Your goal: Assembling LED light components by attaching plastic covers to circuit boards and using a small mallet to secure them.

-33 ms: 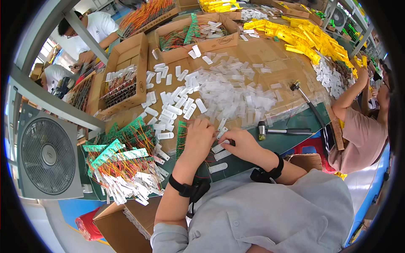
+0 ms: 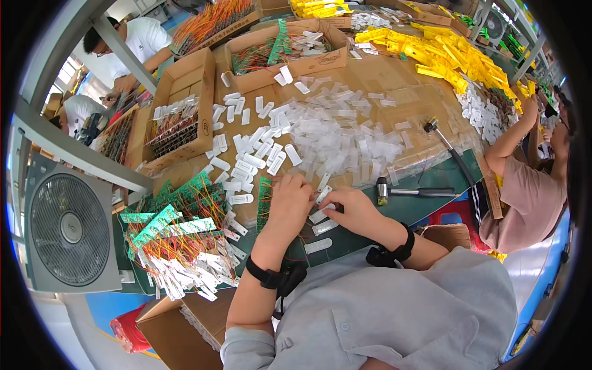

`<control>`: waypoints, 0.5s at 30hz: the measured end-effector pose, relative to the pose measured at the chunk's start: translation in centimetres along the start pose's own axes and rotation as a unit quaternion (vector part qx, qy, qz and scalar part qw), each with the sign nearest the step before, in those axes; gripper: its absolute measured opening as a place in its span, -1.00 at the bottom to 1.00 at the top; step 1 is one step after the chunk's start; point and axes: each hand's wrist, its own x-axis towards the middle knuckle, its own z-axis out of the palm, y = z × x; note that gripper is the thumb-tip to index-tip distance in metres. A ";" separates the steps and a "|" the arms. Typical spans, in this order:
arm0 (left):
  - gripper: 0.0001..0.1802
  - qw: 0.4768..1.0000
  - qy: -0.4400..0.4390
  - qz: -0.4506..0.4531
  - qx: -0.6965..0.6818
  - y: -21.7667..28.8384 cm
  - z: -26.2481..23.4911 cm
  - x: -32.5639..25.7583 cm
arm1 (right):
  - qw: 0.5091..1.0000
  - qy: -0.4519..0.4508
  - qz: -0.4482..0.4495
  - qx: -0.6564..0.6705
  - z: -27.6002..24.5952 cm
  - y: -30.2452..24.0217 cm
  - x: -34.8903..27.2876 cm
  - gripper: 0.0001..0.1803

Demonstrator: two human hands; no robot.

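My left hand [image 2: 291,200] is closed, with its fingers curled down beside a green circuit-board strip [image 2: 264,198]. What its fingertips hold is hidden behind the hand. My right hand [image 2: 353,208] meets it from the right, thumb and forefinger pinched at a small white strip with holes [image 2: 323,195]. That strip lies between the two hands. Thin red wires run below my left fingers. Just under the right fingertips lie several white rounded plates, the nearest a long white plate [image 2: 319,245] on the green mat.
Wired green boards [image 2: 179,216] heap at left beside a grey fan [image 2: 71,225]. Ahead spread white plates [image 2: 253,160] and translucent pieces [image 2: 339,132]. Two hammers, one a mallet [image 2: 419,192], lie right. Cardboard boxes [image 2: 290,65] and yellow parts [image 2: 425,49] stand behind. A co-worker [image 2: 524,197] sits right.
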 end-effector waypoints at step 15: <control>-0.94 0.887 0.199 -0.176 -0.377 -0.8 -3.4 -2.8 | 0.990 0.063 -0.092 -0.088 -0.6 0.9 8.7 -0.84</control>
